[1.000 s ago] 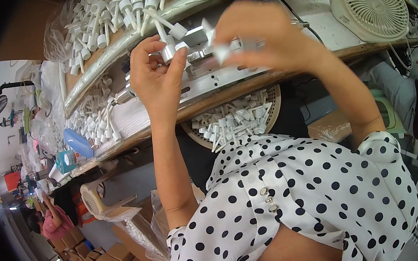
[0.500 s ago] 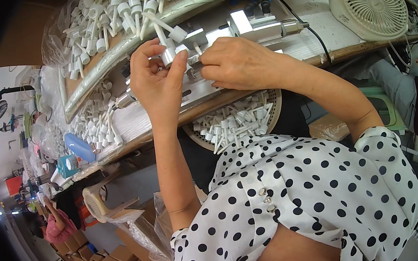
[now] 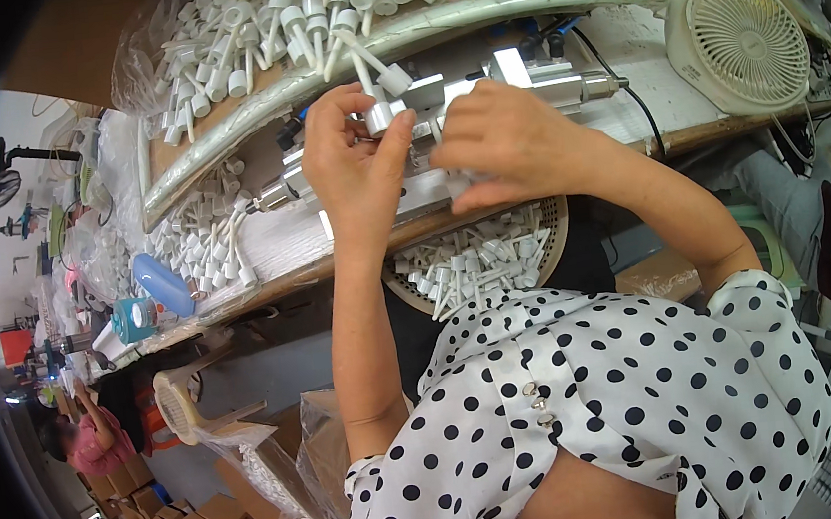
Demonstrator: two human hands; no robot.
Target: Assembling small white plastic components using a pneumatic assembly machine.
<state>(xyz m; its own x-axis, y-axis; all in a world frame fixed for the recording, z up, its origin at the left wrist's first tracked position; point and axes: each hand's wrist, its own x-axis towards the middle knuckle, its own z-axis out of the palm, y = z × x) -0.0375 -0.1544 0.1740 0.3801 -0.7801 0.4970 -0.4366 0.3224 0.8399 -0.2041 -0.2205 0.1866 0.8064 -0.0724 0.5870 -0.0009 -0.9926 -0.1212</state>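
**Both hands at the metal fixture**

Leftmost, a blue bottle lies on the bench edge. Next, the left hand pinches a white pump cap upright, seemingly to seat it in the metal fixture. The right hand curls closed over small white parts beside it. A white fan stands rightmost.

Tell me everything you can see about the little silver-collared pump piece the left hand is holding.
The pump piece is a small dropper-style cap: a shiny silver collar that looks metallic, with a thin white tube running up from it toward the heap of white pump parts. It is tilted, held over the metal fixture on the bench. The left hand pinches the collar between thumb and fingertips; the right hand sits close beside it, and whether it touches cannot be told.
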